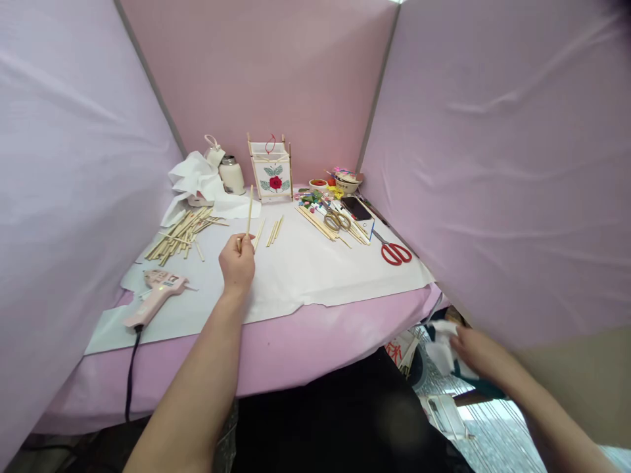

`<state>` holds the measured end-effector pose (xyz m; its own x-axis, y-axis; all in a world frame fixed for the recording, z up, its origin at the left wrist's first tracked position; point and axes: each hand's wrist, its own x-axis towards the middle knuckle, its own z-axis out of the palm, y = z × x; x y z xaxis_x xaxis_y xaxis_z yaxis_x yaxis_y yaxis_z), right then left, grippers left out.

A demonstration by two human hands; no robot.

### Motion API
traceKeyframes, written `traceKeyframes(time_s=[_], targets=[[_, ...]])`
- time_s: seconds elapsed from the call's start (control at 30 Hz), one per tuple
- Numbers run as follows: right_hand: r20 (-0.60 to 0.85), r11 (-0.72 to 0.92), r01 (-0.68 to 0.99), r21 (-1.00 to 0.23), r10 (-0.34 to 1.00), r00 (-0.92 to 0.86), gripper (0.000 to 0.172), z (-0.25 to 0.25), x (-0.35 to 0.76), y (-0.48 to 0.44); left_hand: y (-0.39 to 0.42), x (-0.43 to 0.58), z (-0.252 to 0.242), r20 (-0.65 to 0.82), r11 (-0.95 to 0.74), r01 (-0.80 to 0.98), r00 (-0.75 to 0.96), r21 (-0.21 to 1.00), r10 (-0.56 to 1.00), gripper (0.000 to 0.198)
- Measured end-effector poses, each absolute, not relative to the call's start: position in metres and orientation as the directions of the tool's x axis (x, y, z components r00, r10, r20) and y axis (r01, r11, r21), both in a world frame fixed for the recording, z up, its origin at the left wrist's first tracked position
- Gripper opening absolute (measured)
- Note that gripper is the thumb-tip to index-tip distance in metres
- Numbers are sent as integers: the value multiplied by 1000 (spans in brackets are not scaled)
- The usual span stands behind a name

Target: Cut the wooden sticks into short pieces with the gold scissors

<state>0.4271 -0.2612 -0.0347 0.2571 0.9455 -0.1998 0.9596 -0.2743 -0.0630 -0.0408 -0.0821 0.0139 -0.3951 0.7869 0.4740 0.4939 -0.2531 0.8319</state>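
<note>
Clearly, the right hand (476, 351) is beyond the table's edge (355, 345).

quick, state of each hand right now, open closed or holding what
Left hand: closed, holding a thin, pale wooden stick.
Right hand: blurred, at some white, sheet-like material; whether it grips that cannot be told.

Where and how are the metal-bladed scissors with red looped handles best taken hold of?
Probably by the red looped handles, coming from the near side: the scissors appear to lie flat, loops nearer, with the metal blades pointing away and leftward.
</note>
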Motion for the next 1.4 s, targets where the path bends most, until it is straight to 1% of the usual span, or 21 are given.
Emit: traceKeyframes(time_s=[0.03, 0.1, 0.13, 0.17, 0.23, 0.27, 0.3, 0.33, 0.37, 0.4, 0.43, 0.47, 0.5, 0.57, 0.6, 0.63, 0.7, 0.87, 1.03, 1.2, 1.4], targets=[[-172, -251, 967, -40, 955, 241, 25, -17, 421, -247, -82, -39, 13, 472, -251, 500, -383, 829, 794, 25], [-21, -243, 970, 10, 970, 243, 28, 20, 406, -209, -83, -35, 11, 470, -250, 518, -351, 818, 810, 26], [70, -246, 969, 6, 967, 245, 28, 38, 398, -187, -83, -33, 10, 468, -250, 528, -332, 812, 819, 26], [161, -242, 970, -30, 956, 244, 27, 52, 391, -165, -84, -31, 9, 467, -249, 543, -310, 802, 828, 27], [258, -202, 976, -83, 941, 217, 33, 72, 379, -121, -86, -27, 8, 459, -244, 585, -252, 774, 852, 27], [284, -173, 978, -112, 938, 199, 36, 77, 372, -101, -87, -25, 7, 452, -245, 613, -208, 751, 867, 27], [279, -165, 978, -126, 940, 194, 37, 78, 365, -86, -88, -23, 7, 441, -248, 644, -154, 724, 884, 26], [283, -151, 979, -140, 941, 186, 42, 77, 356, -74, -90, -21, 7, 424, -258, 676, -90, 691, 901, 26], [318, -123, 980, -158, 933, 168, 48, 73, 345, -67, -92, -19, 7, 405, -275, 707, -18, 651, 914, 24], [375, -80, 981, -175, 916, 141, 53, 67, 331, -64, -94, -17, 8, 382, -296, 739, 56, 605, 922, 24], [491, 10, 979, -203, 866, 93, 54, 60, 315, -66, -95, -15, 8, 349, -310, 770, 121, 558, 929, 24], [569, 86, 975, -206, 821, 48, 52, 52, 296, -71, -97, -12, 9, 313, -315, 799, 168, 513, 935, 24], [586, 151, 970, -191, 811, -11, 47, 44, 275, -77, -99, -10, 9, 282, -321, 821, 204, 472, 937, 25], [571, 324, 935, -142, 798, -190, 36, 29, 233, -90, -101, -5, 10, 241, -337, 850, 256, 405, 936, 25], [557, 483, 869, -107, 753, -350, 34, 22, 213, -94, -102, -3, 11, 223, -344, 860, 276, 378, 935, 25], [532, 589, 805, -76, 707, -467, 34, 16, 196, -96, -102, -2, 11, 206, -348, 869, 291, 351, 934, 25], [478, 660, 749, -50, 675, -563, 35, 7, 173, -95, -102, 0, 10, 171, -342, 892, 303, 297, 937, 24], [333, 592, 806, 0, 760, -558, 28, -8, 165, -84, -97, 2, 4, 137, -319, 932, 299, 170, 944, 26], [207, 505, 863, 25, 842, -499, 28, -10, 168, -86, -95, 10, -3, 96, -311, 942, 301, 123, 949, 29], [173, 452, 892, 10, 878, -447, 27, -9, 165, -88, -95, 18, -7, 109, -295, 953, 286, 73, 952, 29], [136, 436, 900, -7, 892, -431, 27, -8, 167, -89, -96, 20, -8, 80, -306, 952, 303, 28, 950, 23]])
